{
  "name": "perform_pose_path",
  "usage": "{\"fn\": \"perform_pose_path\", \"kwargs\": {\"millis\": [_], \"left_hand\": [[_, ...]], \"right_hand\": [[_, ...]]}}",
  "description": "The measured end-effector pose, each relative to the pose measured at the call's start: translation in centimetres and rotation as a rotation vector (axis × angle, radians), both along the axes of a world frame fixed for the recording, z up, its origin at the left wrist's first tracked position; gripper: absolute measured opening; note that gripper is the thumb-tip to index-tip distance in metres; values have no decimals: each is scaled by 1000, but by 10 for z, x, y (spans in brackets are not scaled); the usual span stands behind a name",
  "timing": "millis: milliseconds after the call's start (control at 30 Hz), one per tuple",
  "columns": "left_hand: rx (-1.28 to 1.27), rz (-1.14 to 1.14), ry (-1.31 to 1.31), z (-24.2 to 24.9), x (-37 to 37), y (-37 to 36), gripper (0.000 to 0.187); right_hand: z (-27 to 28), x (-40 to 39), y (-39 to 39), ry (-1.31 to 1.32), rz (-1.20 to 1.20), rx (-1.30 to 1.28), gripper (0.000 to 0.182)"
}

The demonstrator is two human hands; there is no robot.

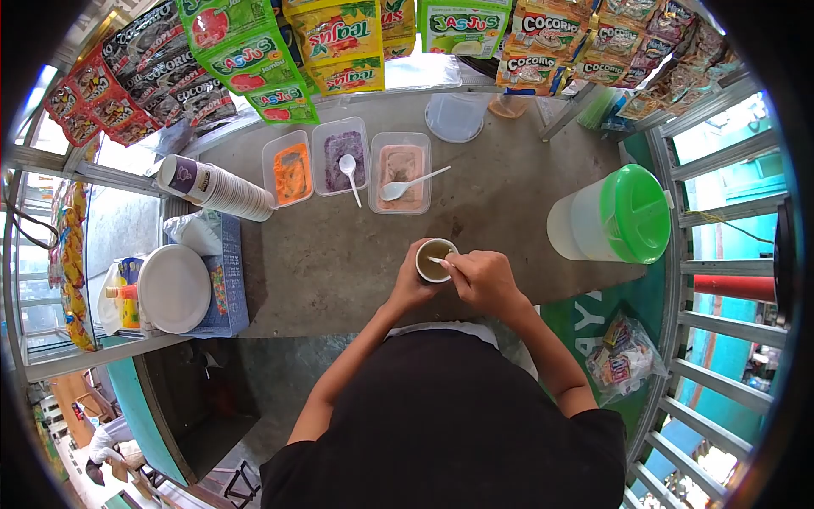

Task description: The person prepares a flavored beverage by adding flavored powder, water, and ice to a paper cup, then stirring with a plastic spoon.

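Note:
My left hand is wrapped round a paper cup near the counter's front edge. Inside the cup is a brownish-green liquid. Fingers of my right hand pinch the handle of a white plastic spoon, whose lower end dips into the liquid. Beyond the cup stand three clear tubs: one with orange powder, one with purple powder and one with pinkish powder. A white spoon rests in the purple tub, and another spoon lies across the pinkish one.
A green-lidded water container stands at right, a bag of sachets below it. On the left are stacked paper cups and a blue basket beside a round white lid. Drink sachets hang overhead.

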State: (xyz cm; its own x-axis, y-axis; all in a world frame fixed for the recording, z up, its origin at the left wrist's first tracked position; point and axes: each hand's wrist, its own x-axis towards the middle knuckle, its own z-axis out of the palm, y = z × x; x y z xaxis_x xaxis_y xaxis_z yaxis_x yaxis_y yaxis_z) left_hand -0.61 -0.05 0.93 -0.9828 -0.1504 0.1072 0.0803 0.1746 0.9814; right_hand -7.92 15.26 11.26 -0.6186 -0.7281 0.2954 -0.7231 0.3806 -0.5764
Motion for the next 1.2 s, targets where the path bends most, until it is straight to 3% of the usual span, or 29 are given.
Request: {"fn": "perform_pose_path", "kwargs": {"millis": [300,400,567,1200], "left_hand": [[-13,10,16,-2,0,1,68],[13,11,6,-3,0,0,67],[16,-19,-41,-3,1,-2,71],[-19,-9,-50,-2,1,0,71]], "right_hand": [[3,2,2,17,25,119,13],[3,1,-1,19,-15,-4,16],[-2,3,2,55,-3,128,12],[2,0,1,20,-107,1,12]]}}
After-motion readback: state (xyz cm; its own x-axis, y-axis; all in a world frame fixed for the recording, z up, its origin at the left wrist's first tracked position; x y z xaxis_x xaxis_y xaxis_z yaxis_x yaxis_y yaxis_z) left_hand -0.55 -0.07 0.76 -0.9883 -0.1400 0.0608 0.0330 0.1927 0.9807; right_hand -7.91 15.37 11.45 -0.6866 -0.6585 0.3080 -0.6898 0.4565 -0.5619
